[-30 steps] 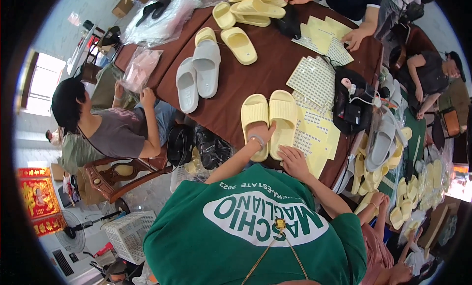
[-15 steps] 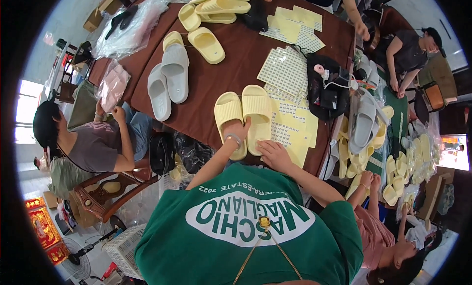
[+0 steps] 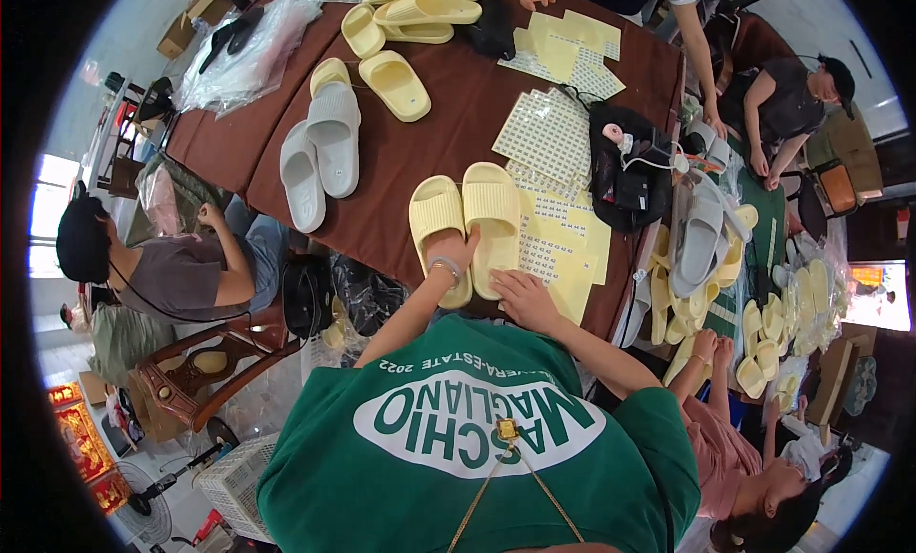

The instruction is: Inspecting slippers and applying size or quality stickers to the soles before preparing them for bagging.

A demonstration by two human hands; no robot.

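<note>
Two pale yellow slide sandals lie side by side on the dark brown table (image 3: 410, 152) near its front edge. My left hand (image 3: 456, 251) rests on the heel of the left sandal (image 3: 437, 227), fingers curled at the gap between the pair. My right hand (image 3: 520, 295) lies flat at the heel of the right sandal (image 3: 493, 221), partly over yellow sticker sheets (image 3: 563, 252). I wear a green printed shirt and a bracelet on my left wrist.
A grey sandal pair (image 3: 320, 152) lies to the left, more yellow sandals (image 3: 401, 28) at the far end. A black bag (image 3: 630, 176) sits right of the sheets. Seated people work at the left, far right and lower right; piles of sandals (image 3: 706, 257) lie on the right.
The view has shifted, so the table sits lower and more to the left. My hands stay at the heels of the yellow pair; the left hand has closed in on the gap between them.
</note>
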